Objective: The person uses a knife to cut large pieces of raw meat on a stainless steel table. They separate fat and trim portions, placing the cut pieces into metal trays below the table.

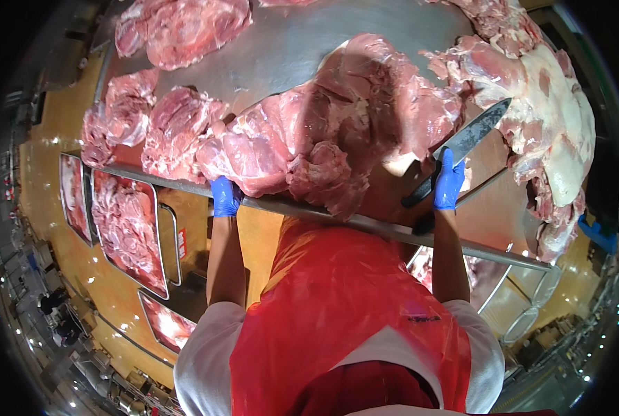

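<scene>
My left hand (226, 196), in a blue glove, grips the near edge of a large piece of raw meat (261, 149) at the front of the metal table; its fingertips are hidden by the meat. My right hand (450, 182), also gloved in blue, holds a knife (477, 132). The broad blade points away and to the right, over the table and close to a pale slab of meat. The black handle sticks out on the left of the hand. Below it lies another dark handle (424, 224), with a thin rod (485, 185) further right.
More raw cuts (184, 31) lie at the far left, and a fatty slab (548, 118) covers the right side. The metal table's front edge (372, 225) runs before my red apron (351, 291). Meat-filled trays (165, 277) stand lower at the left, a metal rack (524, 312) at the lower right.
</scene>
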`<action>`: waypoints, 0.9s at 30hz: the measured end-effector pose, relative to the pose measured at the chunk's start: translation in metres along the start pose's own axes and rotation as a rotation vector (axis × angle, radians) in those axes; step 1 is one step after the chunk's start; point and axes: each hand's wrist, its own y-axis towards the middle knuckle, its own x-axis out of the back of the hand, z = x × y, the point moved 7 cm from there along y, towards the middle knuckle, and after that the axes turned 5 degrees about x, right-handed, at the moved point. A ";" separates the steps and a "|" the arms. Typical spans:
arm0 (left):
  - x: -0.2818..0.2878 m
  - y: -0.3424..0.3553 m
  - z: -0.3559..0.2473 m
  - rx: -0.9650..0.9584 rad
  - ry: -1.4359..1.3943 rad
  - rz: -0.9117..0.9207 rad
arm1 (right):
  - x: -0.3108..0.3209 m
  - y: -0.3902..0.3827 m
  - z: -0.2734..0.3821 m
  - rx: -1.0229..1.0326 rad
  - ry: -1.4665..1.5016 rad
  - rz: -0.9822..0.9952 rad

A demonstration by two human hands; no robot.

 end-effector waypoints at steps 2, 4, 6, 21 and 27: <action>0.022 -0.003 -0.029 -0.489 0.892 0.065 | -0.010 -0.017 0.020 0.032 -0.134 0.022; 0.030 0.005 -0.036 -0.726 1.311 0.106 | -0.014 -0.020 0.017 0.038 -0.216 0.045; 0.030 0.034 -0.046 -0.467 0.779 0.044 | -0.032 -0.026 0.016 0.153 -0.213 -0.007; -0.341 -0.078 0.090 -1.389 1.837 0.714 | -0.080 0.042 0.003 0.359 -0.034 0.050; -0.222 -0.154 0.077 -1.636 1.585 0.351 | -0.060 0.017 0.055 0.278 -0.279 0.300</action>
